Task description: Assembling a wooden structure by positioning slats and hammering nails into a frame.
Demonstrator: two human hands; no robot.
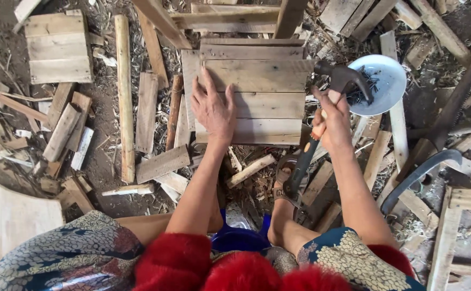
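Under the left hand [212, 110], which lies flat with fingers spread and palm pressed down, sits a small panel of nailed wooden slats [257, 91]; the hand rests on its near left part. Just to the right, the right hand [332, 121] is wrapped tight around the handle of a claw hammer [335, 81], whose dark head is raised above the panel's right edge and points toward a pale blue bowl [389, 81] holding dark nails.

As I judge it, the main risk is to the spread fingers: they lie on the same slats that the hammer head hangs near, so a glancing blow could land on them. A wide swing could also clip the bowl, which lies just beyond the hammer head, and scatter the nails into the wood scraps [154, 161] on the ground. Near the wrists, a bare foot [283, 178] rests among loose offcuts, where a dropped hammer or a jumping panel could hit it. A curved saw blade [418, 172] lies farther right of the right arm, well apart from both hands.
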